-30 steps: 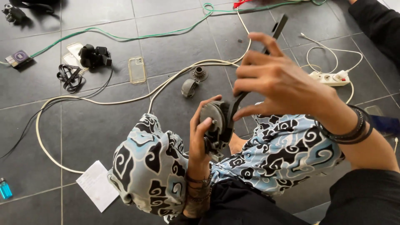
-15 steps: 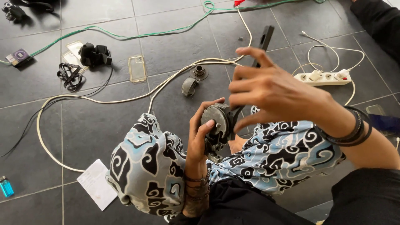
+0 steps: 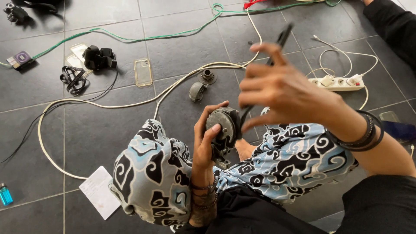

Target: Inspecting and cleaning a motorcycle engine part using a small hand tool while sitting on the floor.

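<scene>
Left hand (image 3: 207, 138) wrapped around round grey part (image 3: 223, 125); right hand (image 3: 284, 93) raised, fingers spread, seemingly pinching black tool (image 3: 281, 38).

2 hands (image 3: 277, 93), 1 power strip (image 3: 337, 83), 1 phone case (image 3: 143, 72), 1 lighter (image 3: 5, 194), 1 paper sheet (image 3: 99, 197).

A round, dark grey metal part (image 3: 223, 130) with a small central bolt stands upright in the left hand (image 3: 206, 143); a slim black tool (image 3: 264, 73) slants from the right hand (image 3: 281, 93) down to it
</scene>
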